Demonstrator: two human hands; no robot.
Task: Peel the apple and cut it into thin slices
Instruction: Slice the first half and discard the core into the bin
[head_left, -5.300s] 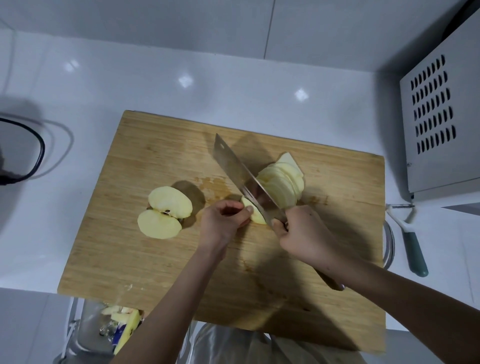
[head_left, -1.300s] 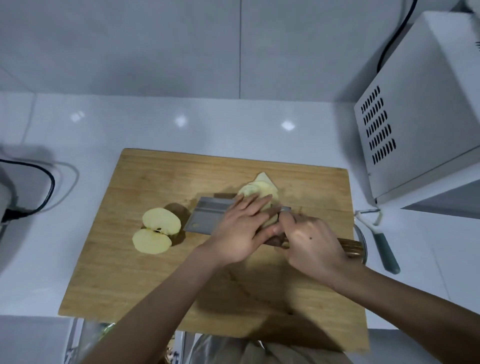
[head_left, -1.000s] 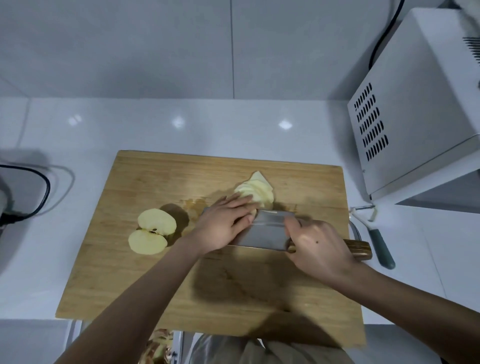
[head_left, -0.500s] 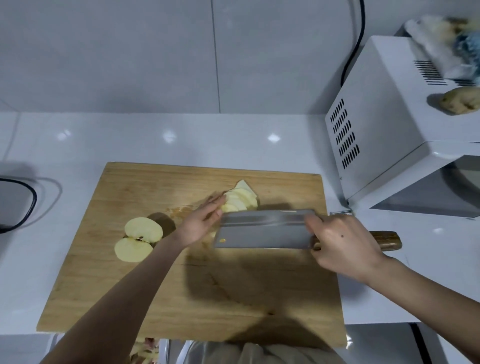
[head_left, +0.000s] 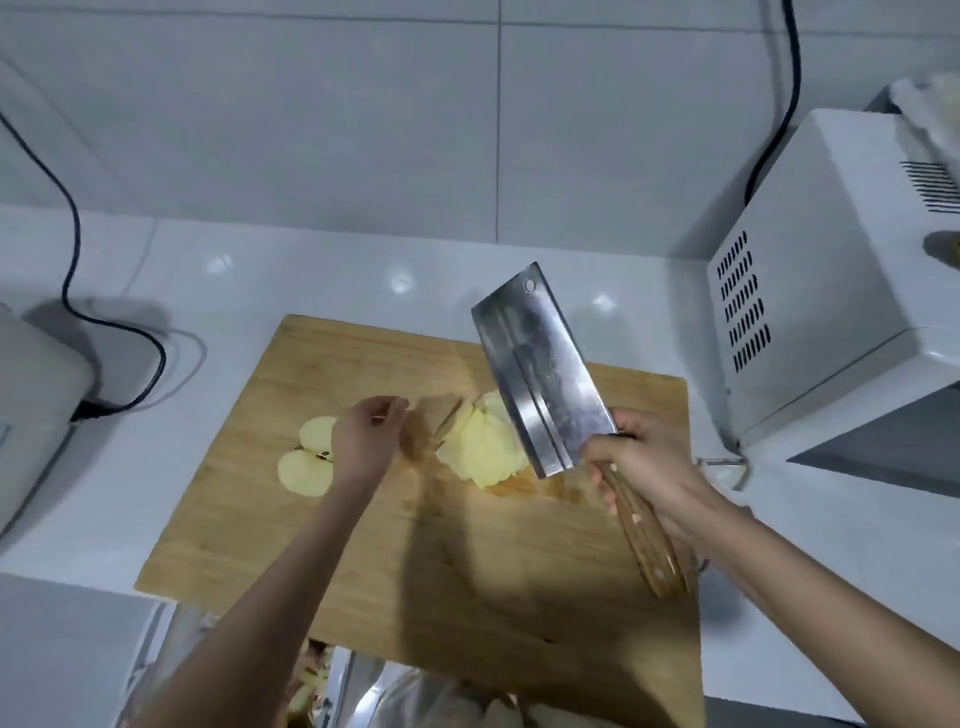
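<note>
The right hand (head_left: 644, 460) is clenched round the wooden handle of a cleaver (head_left: 540, 374), which it holds in the air above the right half of the cutting board (head_left: 467, 571), the flat of the blade facing up and its tip slanting toward the far edge. Under the blade, a fanned pile of apple slices (head_left: 480, 447) lies on the board near the middle of its far edge. The left hand (head_left: 363, 441) hovers just left of the pile with bent fingers; whether it pinches anything cannot be told. 2 larger apple pieces (head_left: 306, 467) lie cut side up toward the board's left edge, partly behind that hand. The board sits on a white worktop (head_left: 260, 270), with a microwave (head_left: 831, 291) at the worktop's right edge and a black cable (head_left: 72, 249) at its left.
</note>
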